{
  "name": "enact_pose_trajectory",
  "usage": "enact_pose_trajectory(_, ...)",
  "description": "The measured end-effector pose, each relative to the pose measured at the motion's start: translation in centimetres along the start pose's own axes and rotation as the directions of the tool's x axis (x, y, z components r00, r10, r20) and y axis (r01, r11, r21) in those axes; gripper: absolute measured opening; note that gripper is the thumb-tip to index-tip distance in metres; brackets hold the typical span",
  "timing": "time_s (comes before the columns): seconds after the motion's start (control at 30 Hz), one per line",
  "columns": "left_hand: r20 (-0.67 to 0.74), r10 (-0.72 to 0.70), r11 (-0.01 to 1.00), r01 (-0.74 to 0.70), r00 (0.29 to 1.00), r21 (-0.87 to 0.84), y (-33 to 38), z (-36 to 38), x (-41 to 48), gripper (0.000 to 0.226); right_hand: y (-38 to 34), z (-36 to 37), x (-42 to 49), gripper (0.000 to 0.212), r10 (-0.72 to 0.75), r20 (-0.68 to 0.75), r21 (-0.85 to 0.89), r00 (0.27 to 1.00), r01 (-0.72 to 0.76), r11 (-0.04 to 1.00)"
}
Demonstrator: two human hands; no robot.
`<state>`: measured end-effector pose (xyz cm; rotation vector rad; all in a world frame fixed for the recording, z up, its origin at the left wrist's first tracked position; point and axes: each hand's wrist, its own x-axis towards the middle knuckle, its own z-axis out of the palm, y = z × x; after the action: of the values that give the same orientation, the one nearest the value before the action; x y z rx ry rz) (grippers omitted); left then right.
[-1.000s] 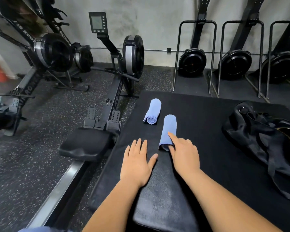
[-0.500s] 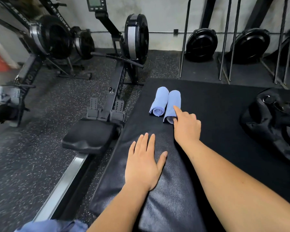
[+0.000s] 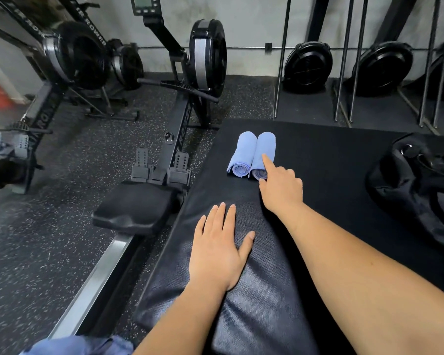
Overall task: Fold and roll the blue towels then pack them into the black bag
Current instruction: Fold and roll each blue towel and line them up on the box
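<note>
Two blue towel rolls (image 3: pixel 242 155) touching | right hand (image 3: pixel 282 188) pinches one | grainy mat (image 3: pixel 228 190)

You have open mat (image 3: pixel 331 155) between your right hand (image 3: pixel 282 188) and the black bag (image 3: pixel 415 185), but the left towel roll (image 3: pixel 242 155) touches the right towel roll (image 3: pixel 265 147), no gap between.
</note>
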<state>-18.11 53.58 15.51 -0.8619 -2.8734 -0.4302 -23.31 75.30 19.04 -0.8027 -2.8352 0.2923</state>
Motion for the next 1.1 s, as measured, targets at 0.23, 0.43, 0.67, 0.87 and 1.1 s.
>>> enact_pose_trajectory(0.23,0.019,-0.015,0.999,0.016,1.0,-0.039,-0.1,0.2,0.0,0.082,0.1,-2.6,-3.2,0.071,-0.053,0.147,0.047,0.988,0.046,0.998)
enact_pose_trajectory(0.43,0.027,0.016,0.992,-0.013,1.0,-0.122,-0.3,-0.8,-0.3,0.074,-0.8,-4.6,-7.4,0.071,-0.114,0.235,0.023,0.965,0.111,0.994)
enact_pose_trajectory(0.67,0.041,0.006,0.984,0.001,0.999,-0.177,-1.3,-4.4,-2.4,0.07,-3.2,-6.3,-12.0,0.067,-0.215,0.277,-0.045,0.937,0.236,0.971)
enact_pose_trajectory(0.87,0.019,-0.048,0.993,0.05,0.999,-0.11,-4.9,-7.8,-6.2,0.071,-7.3,-7.1,-16.1,0.066,-0.298,0.283,0.005,0.912,0.309,0.951)
enact_pose_trajectory(1.1,-0.011,-0.173,0.983,0.173,0.985,-0.06,-10.4,-10.8,-13.7,0.073,-13.3,-6.8,-21.7,0.065,-0.442,0.281,0.059,0.852,0.444,0.894)
